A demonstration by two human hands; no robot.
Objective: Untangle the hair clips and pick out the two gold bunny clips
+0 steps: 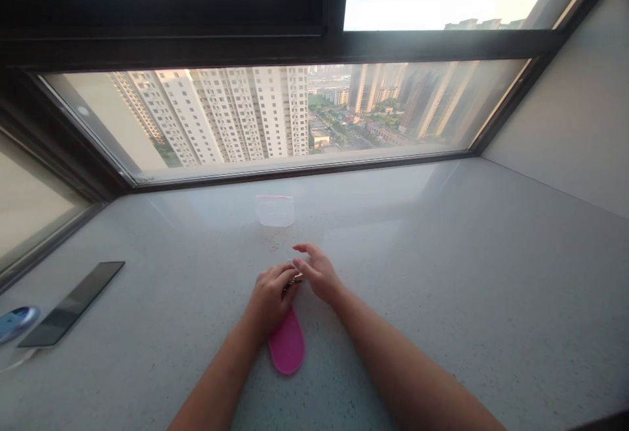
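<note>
My left hand point(270, 297) and my right hand point(317, 270) meet over a grey stone sill point(442, 254). Both pinch a small dark metal piece point(295, 280) between their fingertips; I cannot make out what it is. A flat pink oval pad point(287, 346) lies on the sill under my left wrist, partly covered by the hand. A small clear plastic bag with a pink strip point(275, 211) lies farther back, near the window. A tiny ring-like item point(274, 246) rests between the bag and my hands.
A dark phone point(73, 303) lies at the left, with a blue object point(14, 321) beside it at the edge. A large window point(295, 116) runs along the back; a wall point(565, 123) rises on the right.
</note>
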